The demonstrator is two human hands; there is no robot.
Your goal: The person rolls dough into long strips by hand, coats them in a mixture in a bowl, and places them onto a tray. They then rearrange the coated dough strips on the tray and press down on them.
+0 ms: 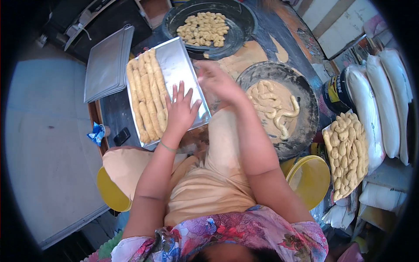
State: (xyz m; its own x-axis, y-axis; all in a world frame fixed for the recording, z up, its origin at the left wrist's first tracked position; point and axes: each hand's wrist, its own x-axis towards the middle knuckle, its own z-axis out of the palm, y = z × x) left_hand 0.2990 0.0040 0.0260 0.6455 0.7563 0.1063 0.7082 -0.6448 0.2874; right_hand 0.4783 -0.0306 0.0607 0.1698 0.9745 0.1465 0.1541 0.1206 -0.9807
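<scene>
My left hand point(180, 108) lies palm down with spread fingers at the right side of the dough ropes point(146, 98). Several of these long twisted ropes rest side by side on a shiny metal tray point(185, 65). Over the tray's right edge is my right hand point(218, 82), smeared by motion, so its fingers cannot be made out. To the right of that hand stands a dark round basin point(307, 126) with flour in it. Loose dough strips point(264, 98) and a curved dough rope point(289, 114) lie in the flour.
A second dark basin point(168, 26) at the back holds small dough knots point(203, 29). Stacked metal trays point(107, 65) stand at the left, near a phone point(121, 136). On the right are a tray of shaped dough point(348, 153), white sacks point(384, 105) and a yellow bucket point(316, 181).
</scene>
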